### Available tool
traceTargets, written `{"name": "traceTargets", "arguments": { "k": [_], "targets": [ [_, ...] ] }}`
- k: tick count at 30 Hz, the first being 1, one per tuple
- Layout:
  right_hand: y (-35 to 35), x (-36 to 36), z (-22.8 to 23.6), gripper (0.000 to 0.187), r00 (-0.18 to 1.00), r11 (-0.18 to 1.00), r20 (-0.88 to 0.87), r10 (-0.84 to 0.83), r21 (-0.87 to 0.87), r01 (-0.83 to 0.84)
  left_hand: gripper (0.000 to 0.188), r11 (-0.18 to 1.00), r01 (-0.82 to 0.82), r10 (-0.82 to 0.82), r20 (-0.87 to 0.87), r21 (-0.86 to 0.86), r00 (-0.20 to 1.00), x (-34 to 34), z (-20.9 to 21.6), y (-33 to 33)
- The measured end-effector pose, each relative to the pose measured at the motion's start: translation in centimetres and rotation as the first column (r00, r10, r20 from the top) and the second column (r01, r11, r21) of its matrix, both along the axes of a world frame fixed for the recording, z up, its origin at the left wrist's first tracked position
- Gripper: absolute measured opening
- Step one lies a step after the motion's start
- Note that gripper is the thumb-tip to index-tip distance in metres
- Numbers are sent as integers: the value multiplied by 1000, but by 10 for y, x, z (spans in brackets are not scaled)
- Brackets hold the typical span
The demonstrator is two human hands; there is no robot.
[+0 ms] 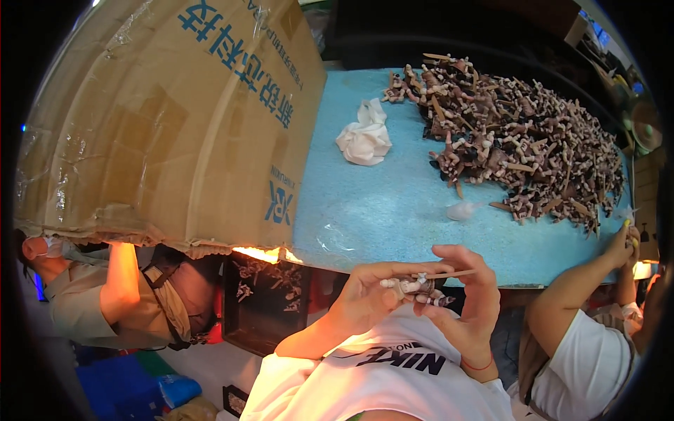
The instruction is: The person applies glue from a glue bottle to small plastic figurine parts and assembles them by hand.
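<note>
A small painted figurine [406, 286], pale with brown and dark parts, lies crosswise between my two hands, in front of my shirt. My left hand [361, 298] pinches it between thumb and fingers at its pale end. From the figurine a thin tan stick [456, 274] runs toward the fingers of my right hand [474, 309]. That hand curves around the darker end, its thumb against the underside and its index finger raised above. Fingers cover part of the figurine. Beyond my hands, a heap of similar figurines [519, 133] with tan sticks among them covers the right of the blue tabletop [351, 203].
A big cardboard box [161, 133] stands on the left. Crumpled white tissue [365, 137] and a small clear plastic piece [462, 210] lie on the table. Below its edge is a black bin [263, 309] with figurines. Co-workers sit at left [105, 295] and right [583, 351].
</note>
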State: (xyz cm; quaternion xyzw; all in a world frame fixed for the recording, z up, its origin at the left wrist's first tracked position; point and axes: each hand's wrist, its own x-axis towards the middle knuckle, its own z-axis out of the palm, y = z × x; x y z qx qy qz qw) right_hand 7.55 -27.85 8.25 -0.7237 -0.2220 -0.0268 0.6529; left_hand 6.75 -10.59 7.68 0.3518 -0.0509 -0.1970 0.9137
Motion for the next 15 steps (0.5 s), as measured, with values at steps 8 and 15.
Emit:
{"name": "traceTargets", "arguments": {
  "k": [8, 15],
  "targets": [
    [5, 5, 16, 45, 981, 983, 185, -63, -157, 92, 61, 969, 86, -116, -115, -233, 987, -3, -8, 0],
    [9, 3, 14, 41, 968, 971, 234, -95, -192, 142, 57, 965, 97, -125, -100, -242, 987, -3, -9, 1]
  ]
}}
